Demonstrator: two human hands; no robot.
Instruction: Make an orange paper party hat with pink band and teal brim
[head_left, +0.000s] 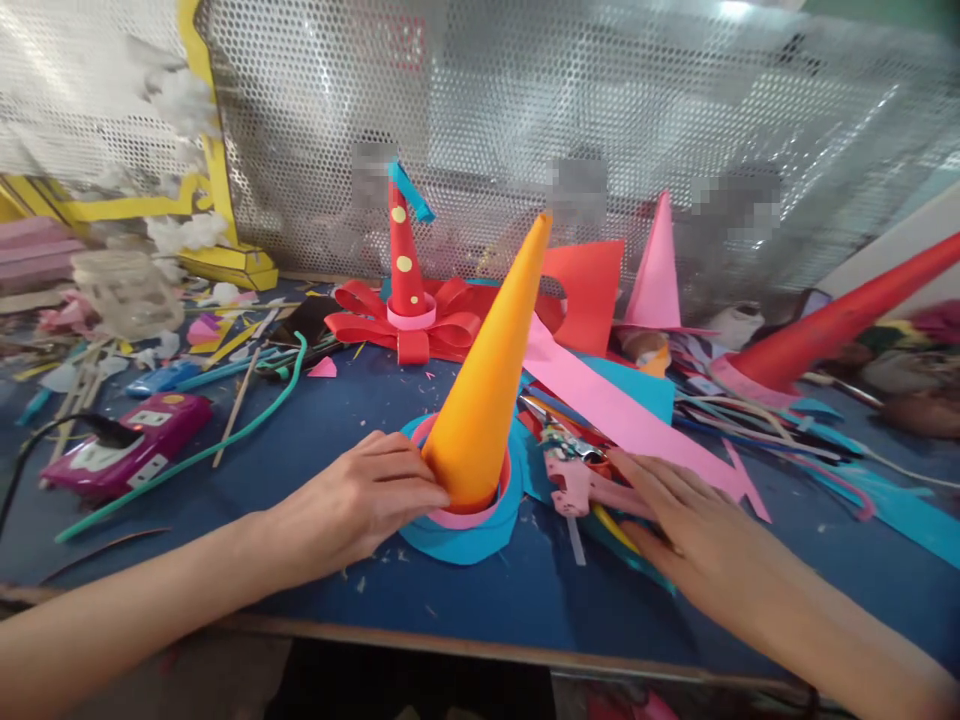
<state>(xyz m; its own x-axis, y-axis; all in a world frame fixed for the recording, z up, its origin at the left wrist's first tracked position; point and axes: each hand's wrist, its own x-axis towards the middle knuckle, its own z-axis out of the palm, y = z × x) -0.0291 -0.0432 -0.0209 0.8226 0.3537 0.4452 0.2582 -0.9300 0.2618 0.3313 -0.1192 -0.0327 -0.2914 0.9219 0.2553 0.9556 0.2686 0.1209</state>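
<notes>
An orange cone (pixel 487 390) leans slightly right inside a pink ring (pixel 469 519) on a blue disc (pixel 465 545). My left hand (pixel 382 485) is closed at the cone's lower left side, with fingers and thumb on its base and the ring's edge. To the right, my right hand (pixel 675 510) has its fingers and thumb around the handle end of a pink tool (pixel 574 485) that looks like a glue gun. Just behind that tool lies a cluttered pile with a long pink strip (pixel 637 415) crossing beside it.
A red dotted cone (pixel 405 255) stands among red loops at the back. A pink cone (pixel 656 275) and a red cone (pixel 847 330) are to the right. Leftward lie a purple power strip (pixel 135 445), a green stick (pixel 255 425) and a clear jar (pixel 127 290).
</notes>
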